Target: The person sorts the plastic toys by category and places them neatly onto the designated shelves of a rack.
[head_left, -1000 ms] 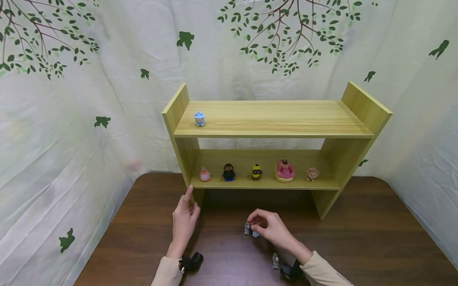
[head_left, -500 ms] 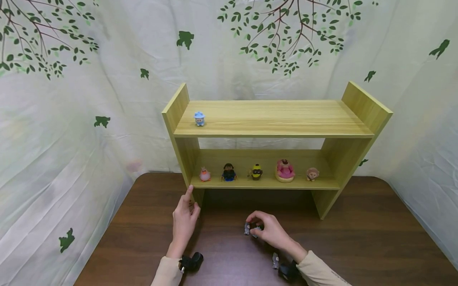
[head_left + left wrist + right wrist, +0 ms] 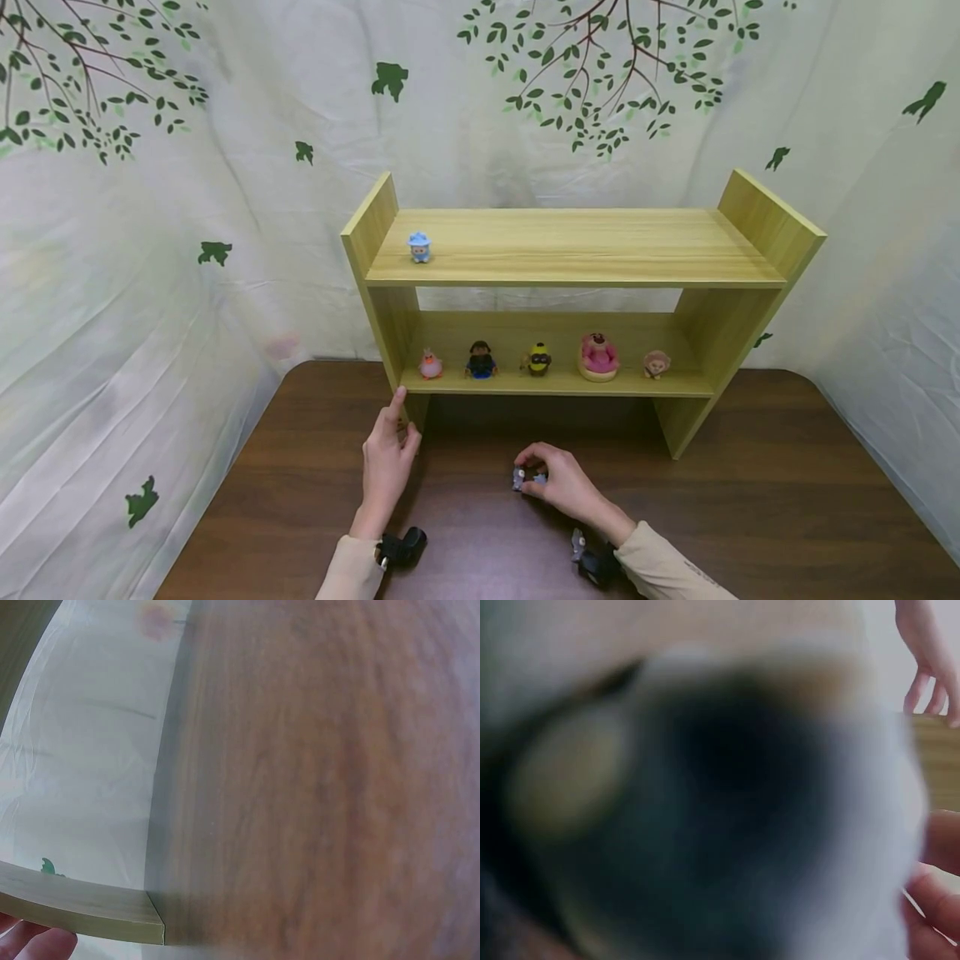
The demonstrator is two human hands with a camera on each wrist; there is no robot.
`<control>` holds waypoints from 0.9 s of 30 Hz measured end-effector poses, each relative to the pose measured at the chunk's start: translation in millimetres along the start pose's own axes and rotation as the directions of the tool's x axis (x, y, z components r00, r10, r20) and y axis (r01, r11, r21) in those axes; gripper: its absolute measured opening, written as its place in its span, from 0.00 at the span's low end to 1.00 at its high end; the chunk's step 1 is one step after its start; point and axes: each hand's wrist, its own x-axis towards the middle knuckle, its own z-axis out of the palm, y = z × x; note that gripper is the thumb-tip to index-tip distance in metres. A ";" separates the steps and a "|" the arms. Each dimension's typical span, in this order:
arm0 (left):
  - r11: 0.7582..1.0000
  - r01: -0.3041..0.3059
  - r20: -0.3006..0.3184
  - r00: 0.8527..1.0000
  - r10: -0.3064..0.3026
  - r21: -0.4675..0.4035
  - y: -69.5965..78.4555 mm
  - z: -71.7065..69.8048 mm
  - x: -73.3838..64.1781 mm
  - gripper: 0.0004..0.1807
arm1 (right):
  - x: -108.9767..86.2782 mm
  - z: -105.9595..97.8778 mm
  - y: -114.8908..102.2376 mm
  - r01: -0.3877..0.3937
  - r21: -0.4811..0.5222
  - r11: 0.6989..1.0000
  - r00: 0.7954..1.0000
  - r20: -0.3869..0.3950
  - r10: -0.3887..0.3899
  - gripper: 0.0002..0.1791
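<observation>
My right hand (image 3: pixel 566 487) is low over the table with thumb and forefinger curled together, pinching a small grey figurine (image 3: pixel 518 478). A second small grey-blue figurine (image 3: pixel 540 478) shows in the gap between those fingers. Close to the right wrist stands another grey figurine (image 3: pixel 577 545); a blurred dark and pale shape (image 3: pixel 742 787) fills much of the right wrist view. My left hand (image 3: pixel 386 458) rests against the left side panel of the wooden shelf (image 3: pixel 562 283), forefinger straight along its front edge. In the left wrist view, fingertips (image 3: pixel 49 945) touch the panel (image 3: pixel 82 904).
On the lower board stand a pink figure (image 3: pixel 430 365), a dark-haired figure (image 3: pixel 480 360), a yellow-and-black one (image 3: pixel 537 360), a pink bear (image 3: pixel 598 357) and a small beige one (image 3: pixel 656 364). A blue-hatted figure (image 3: pixel 419 247) is on the top board. A leaf-print cloth (image 3: pixel 300 217) hangs behind.
My right hand has shifted slightly left, its thumb and forefinger coming to the leftmost grey figurine. The left hand stays at the shelf panel.
</observation>
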 end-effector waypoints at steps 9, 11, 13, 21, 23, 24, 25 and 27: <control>1.000 0.014 0.006 1.000 -0.014 -0.005 0.9 -0.4 0.5 0.46 | 4.1 3.1 -0.2 0.008 -0.053 0.999 1.000 0.019 -0.007 0.15; 1.000 0.017 0.007 1.000 -0.017 -0.006 1.2 -0.6 0.4 0.45 | 4.9 3.7 0.2 0.013 -0.066 0.998 1.000 0.019 -0.012 0.15; 1.000 0.019 0.006 1.000 -0.019 -0.009 1.4 -0.7 0.3 0.45 | 5.8 4.0 0.3 0.017 -0.077 0.997 1.000 0.022 -0.016 0.14; 1.000 0.008 0.003 1.000 -0.008 -0.011 1.2 -0.5 0.7 0.45 | 7.1 4.1 1.4 0.045 -0.142 0.989 0.998 0.042 -0.040 0.14; 1.000 0.008 0.001 1.000 -0.008 -0.009 1.2 -0.4 0.9 0.45 | 7.3 4.3 1.5 0.059 -0.167 0.984 0.998 0.042 -0.052 0.14; 1.000 0.008 0.000 1.000 -0.008 -0.009 1.1 -0.4 1.0 0.45 | 7.3 4.3 1.4 0.059 -0.176 0.983 0.998 0.043 -0.052 0.14; 1.000 0.008 0.001 1.000 -0.008 -0.010 1.2 -0.4 0.9 0.45 | 7.3 4.4 1.3 0.064 -0.184 0.981 0.997 0.045 -0.056 0.14; 1.000 0.011 0.001 1.000 -0.011 -0.008 1.4 -0.6 0.6 0.45 | 7.1 4.4 0.9 0.061 -0.194 0.979 0.997 0.050 -0.052 0.13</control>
